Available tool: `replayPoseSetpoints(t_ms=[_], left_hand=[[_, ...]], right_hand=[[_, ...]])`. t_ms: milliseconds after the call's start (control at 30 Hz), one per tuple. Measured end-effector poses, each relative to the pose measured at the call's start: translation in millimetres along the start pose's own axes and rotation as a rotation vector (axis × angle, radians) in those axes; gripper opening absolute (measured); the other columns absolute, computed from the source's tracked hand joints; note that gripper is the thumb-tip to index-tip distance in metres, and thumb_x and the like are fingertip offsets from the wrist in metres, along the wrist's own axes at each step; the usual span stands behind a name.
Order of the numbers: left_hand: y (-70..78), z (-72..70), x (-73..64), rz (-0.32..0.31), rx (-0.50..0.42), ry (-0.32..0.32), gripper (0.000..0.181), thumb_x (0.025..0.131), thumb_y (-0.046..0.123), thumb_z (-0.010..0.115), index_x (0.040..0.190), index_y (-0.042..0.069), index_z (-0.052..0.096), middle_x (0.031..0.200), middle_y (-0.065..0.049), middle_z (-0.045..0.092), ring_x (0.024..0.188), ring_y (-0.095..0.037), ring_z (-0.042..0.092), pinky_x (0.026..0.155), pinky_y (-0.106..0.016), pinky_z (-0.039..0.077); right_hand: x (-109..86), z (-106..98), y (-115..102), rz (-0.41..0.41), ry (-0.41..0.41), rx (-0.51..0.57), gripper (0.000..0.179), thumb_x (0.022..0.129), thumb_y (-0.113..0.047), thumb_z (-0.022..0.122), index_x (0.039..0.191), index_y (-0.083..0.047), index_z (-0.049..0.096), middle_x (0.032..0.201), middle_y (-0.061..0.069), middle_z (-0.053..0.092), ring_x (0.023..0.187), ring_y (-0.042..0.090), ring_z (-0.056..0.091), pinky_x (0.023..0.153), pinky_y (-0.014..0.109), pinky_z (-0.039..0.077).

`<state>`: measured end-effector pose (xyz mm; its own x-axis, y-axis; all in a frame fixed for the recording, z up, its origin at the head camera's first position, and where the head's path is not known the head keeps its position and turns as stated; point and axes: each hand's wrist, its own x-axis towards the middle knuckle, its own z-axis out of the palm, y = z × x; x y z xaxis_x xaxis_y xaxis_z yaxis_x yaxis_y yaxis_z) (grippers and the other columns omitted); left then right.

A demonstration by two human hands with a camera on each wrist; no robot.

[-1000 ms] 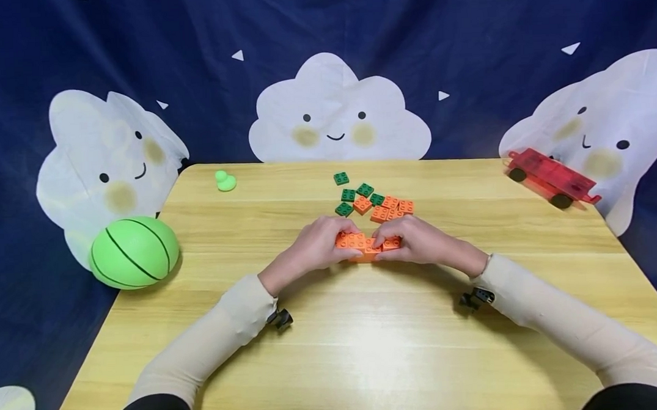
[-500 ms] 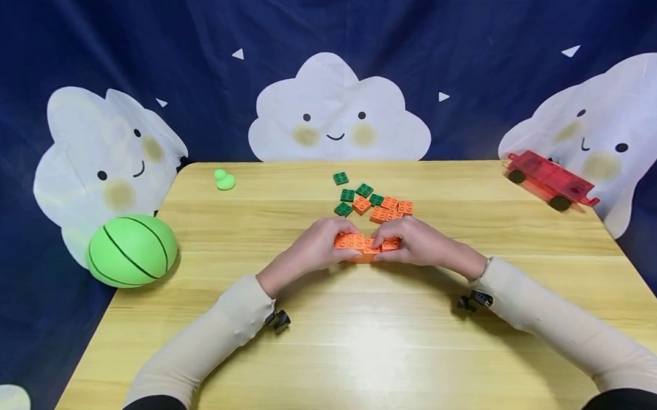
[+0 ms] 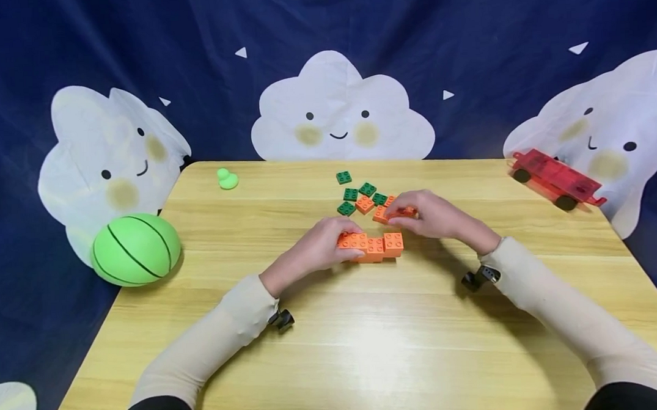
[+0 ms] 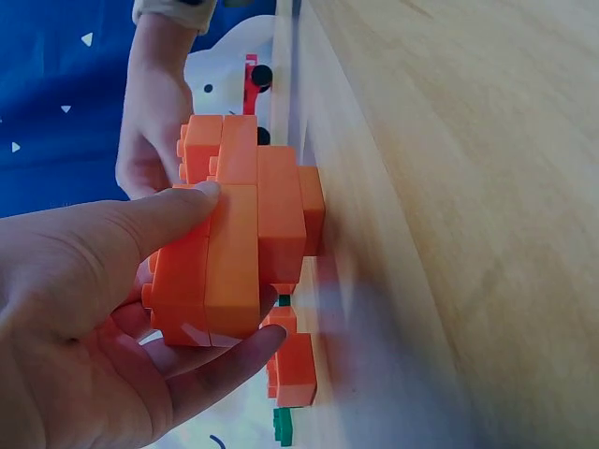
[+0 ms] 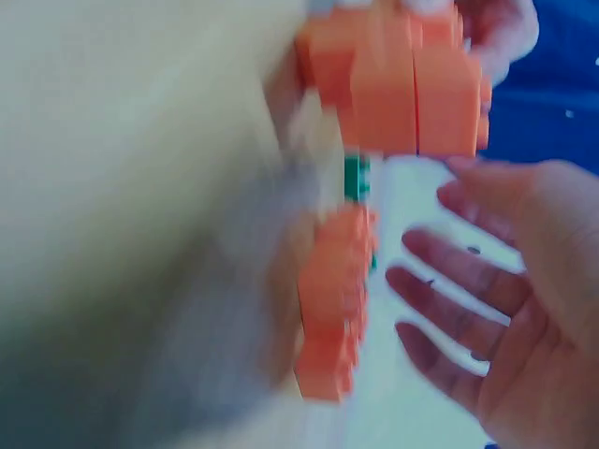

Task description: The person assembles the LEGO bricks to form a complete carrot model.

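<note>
Near the middle of the table, my left hand point(image 3: 322, 245) grips the left end of a stepped build of orange toy bricks point(image 3: 374, 252). In the left wrist view the thumb lies along one side of this build point(image 4: 234, 243), fingers on the other. My right hand point(image 3: 428, 216) hovers around the loose orange bricks point(image 3: 380, 215) just behind the build, partly covering them in the head view. The right wrist view, somewhat blurred, shows its fingers point(image 5: 459, 313) spread and holding nothing, beside the row of loose orange bricks point(image 5: 323, 290).
Several green bricks point(image 3: 351, 195) lie behind and left of the loose orange ones, around another orange brick point(image 3: 364, 204). A green ball point(image 3: 138, 249) sits at the left edge, a green duck point(image 3: 228, 180) at the back left. At the back right edge is a red wheeled cart point(image 3: 555, 180).
My right hand has let go of the build's right end and moved back and right to the loose orange bricks. The left hand keeps its grip in place.
</note>
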<state>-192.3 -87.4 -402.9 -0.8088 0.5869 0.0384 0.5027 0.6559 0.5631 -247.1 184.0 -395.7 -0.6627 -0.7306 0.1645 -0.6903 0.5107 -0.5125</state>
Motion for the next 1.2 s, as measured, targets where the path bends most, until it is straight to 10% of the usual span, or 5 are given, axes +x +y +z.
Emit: replayPoseSetpoints(t_ms=[300,1200], left_hand=[[-0.2,0.2,-0.8,-0.013,-0.011,-0.006,0.042,0.089,0.026,0.082,0.125,0.007,0.072,0.126,-0.009,0.072,0.118,-0.024,0.067,0.105,-0.037,0.053],[1.4,1.2,1.3,-0.023,-0.034,-0.011,0.039,0.089,0.027,0.082,0.122,0.008,0.073,0.123,-0.007,0.073,0.113,-0.022,0.067,0.1,-0.037,0.055]], right_hand=[[-0.9,-13,32,0.262,-0.029,-0.134,0.034,0.093,-0.005,0.074,0.125,0.002,0.067,0.124,0.022,0.07,0.111,0.042,0.067,0.098,0.057,0.053],[-10.1,-2,50,0.243,0.072,-0.132,0.011,0.086,-0.011,0.083,0.092,-0.006,0.075,0.091,0.01,0.079,0.087,0.026,0.076,0.083,0.047,0.06]])
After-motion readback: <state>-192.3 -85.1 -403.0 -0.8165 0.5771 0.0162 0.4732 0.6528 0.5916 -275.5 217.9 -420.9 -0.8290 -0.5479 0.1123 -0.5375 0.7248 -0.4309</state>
